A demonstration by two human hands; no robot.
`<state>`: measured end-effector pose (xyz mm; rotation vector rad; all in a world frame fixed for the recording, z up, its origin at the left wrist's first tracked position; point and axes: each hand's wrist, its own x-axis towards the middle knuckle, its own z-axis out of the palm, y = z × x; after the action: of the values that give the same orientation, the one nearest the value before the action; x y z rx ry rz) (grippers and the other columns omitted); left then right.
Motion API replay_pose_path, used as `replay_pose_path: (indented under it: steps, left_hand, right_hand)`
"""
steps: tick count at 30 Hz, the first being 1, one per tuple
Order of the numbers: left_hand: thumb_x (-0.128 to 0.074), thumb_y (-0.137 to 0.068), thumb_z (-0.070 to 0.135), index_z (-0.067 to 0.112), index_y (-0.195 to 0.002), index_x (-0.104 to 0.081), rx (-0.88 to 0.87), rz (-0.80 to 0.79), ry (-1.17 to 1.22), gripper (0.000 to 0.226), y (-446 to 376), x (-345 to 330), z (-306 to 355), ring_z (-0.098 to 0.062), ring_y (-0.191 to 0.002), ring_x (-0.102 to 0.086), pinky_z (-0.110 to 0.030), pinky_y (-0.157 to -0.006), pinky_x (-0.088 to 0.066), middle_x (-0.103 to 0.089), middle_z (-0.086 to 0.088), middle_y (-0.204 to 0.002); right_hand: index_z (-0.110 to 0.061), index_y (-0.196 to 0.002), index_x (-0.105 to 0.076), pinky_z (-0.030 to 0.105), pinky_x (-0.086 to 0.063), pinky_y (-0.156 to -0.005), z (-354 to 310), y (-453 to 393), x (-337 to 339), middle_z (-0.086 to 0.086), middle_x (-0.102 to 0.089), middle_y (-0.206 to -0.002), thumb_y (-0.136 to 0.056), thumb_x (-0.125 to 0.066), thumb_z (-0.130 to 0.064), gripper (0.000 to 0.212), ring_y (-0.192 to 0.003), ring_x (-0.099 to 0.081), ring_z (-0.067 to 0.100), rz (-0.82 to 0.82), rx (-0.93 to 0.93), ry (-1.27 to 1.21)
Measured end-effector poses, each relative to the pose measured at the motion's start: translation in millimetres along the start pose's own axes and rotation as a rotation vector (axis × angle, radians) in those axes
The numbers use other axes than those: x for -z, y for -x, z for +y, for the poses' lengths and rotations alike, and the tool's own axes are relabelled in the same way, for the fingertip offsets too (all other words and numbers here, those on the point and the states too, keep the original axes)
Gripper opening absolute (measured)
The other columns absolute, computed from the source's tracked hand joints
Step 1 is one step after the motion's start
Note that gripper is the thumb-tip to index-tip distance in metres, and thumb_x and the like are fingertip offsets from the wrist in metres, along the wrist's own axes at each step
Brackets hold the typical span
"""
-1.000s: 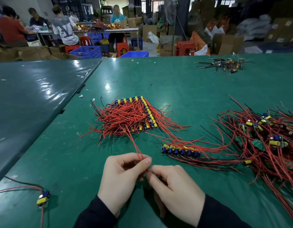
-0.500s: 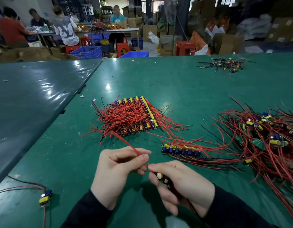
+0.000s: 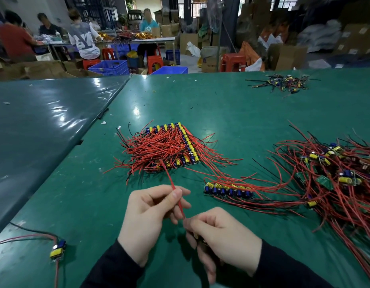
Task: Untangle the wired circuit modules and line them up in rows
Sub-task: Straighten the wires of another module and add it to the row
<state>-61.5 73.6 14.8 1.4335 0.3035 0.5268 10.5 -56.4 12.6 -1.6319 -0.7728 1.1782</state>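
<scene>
My left hand (image 3: pixel 146 221) pinches the red wires (image 3: pixel 171 183) of one circuit module between thumb and fingers; the wires run up and away from me. My right hand (image 3: pixel 223 238) grips that module's small board, which is almost hidden in my fingers. Ahead lies a square block of lined-up modules (image 3: pixel 169 148) covered by their red wires. To its right a single row of modules (image 3: pixel 227 191) lies on the green mat. A tangled heap of modules (image 3: pixel 333 175) with red wires fills the right side.
One loose module (image 3: pixel 58 249) with red and black wires lies near the front left. A small pile of dark-wired parts (image 3: pixel 283 84) sits far right on the green table (image 3: pixel 200 104). A darker table (image 3: pixel 34 129) adjoins on the left. People work at a bench beyond.
My hands have turned the module: its board, visible half a second ago in my right fingers, is now hidden, and the red wires have swung from pointing left to more upright.
</scene>
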Motion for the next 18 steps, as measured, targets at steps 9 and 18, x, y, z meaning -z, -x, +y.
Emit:
replay_pose_path:
  steps: [9, 18]
  left_hand:
    - [-0.056, -0.085, -0.008, 0.007, -0.085, -0.073, -0.171, 0.012, -0.147, 0.023, -0.3, -1.4, -7.2, -0.014, -0.048, -0.054, -0.02, -0.048, -0.046, -0.067, -0.014, -0.065]
    - [-0.059, -0.077, 0.014, 0.003, -0.085, -0.071, -0.131, 0.156, 0.051, 0.018, -7.3, 6.6, -1.1, -0.011, -0.046, -0.052, -0.017, -0.044, -0.044, -0.068, -0.012, -0.065]
  right_hand:
    - [-0.013, -0.056, -0.047, 0.016, -0.021, -0.031, -0.1, -1.8, 4.6, 0.003, -0.045, -0.03, -0.096, -0.039, -0.024, 0.042, -0.027, -0.048, 0.012, 0.024, -0.089, -0.009]
    - [-0.018, -0.053, -0.047, 0.016, -0.026, -0.032, 0.0, -0.9, -1.5, 0.001, -0.048, -0.034, -0.099, -0.038, -0.024, 0.048, -0.029, -0.048, 0.01, -0.039, -0.006, -0.074]
